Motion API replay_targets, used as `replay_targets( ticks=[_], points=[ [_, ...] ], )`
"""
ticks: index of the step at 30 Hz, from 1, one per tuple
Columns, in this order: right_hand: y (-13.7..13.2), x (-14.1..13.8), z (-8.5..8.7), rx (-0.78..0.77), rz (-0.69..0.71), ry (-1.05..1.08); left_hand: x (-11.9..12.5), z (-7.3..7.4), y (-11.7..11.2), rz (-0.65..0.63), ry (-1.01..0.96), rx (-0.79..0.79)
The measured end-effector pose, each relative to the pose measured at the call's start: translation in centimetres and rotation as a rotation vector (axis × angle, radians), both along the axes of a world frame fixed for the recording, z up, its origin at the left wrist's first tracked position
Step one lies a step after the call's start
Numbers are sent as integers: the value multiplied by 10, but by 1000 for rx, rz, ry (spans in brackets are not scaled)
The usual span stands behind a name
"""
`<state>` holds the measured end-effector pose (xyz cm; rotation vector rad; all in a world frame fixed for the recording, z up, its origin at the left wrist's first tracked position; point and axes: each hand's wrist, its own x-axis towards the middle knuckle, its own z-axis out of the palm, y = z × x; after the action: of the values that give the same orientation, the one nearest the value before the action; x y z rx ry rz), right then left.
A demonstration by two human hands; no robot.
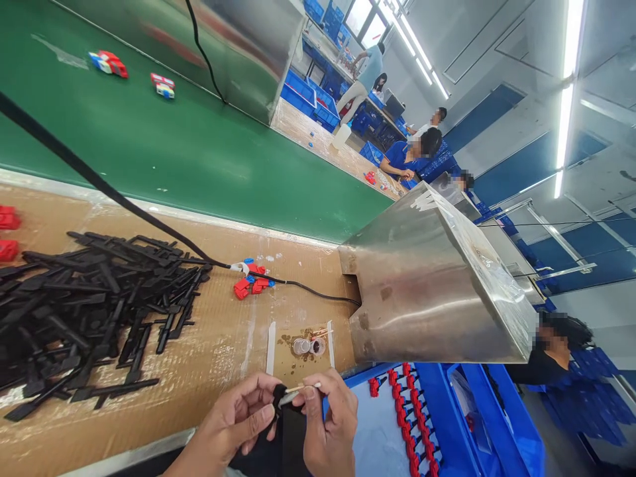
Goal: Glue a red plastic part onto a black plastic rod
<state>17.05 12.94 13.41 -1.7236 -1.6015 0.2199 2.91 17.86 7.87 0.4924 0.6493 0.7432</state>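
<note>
A small black plastic piece (279, 396), mostly hidden by fingertips, sits pinched in the left hand (238, 424) low at the bench edge. The right hand (328, 424) grips a thin pale stick (303, 387) against it. Beyond lie two tiny clear cups (308, 346), a heap of flat black strips (84, 311), and glossy taped cardboard (218, 344).
</note>
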Motion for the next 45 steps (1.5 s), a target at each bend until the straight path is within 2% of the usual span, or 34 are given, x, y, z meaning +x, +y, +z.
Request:
replay_targets(
  ticks=[3,6,10,12,14,17,20,24,28,31,35,45],
  points=[
    [-3,1,-3,-6,-8,22,0,-3,1,-28,-56,-113],
    [-6,-2,-3,34,27,-70,1,-6,1,-29,-75,-164],
    [-6,-4,-1,66,107,-171,2,-9,1,-71,-89,-81],
    [-4,-4,-1,43,99,-160,2,-8,2,-58,-57,-47],
    [-3,-3,-2,11,41,-93,2,-5,3,-42,-33,-79],
    [-5,-2,-7,-6,-31,123,0,1,5,-85,-88,-202],
    [-6,-1,-12,76,-69,423,-3,7,7,-109,-162,-318],
    [-3,0,-13,152,-90,788,-7,9,8,-154,-245,-381],
    [1,3,-10,192,-116,999,-12,5,7,-200,-308,-407],
    [1,6,-10,203,-143,1058,-16,3,6,-211,-330,-426],
    [-1,10,-12,208,-158,1073,-17,4,8,-211,-356,-543],
    [1,4,-5,237,-140,989,-16,31,19,-226,-392,-743]
  ],
)
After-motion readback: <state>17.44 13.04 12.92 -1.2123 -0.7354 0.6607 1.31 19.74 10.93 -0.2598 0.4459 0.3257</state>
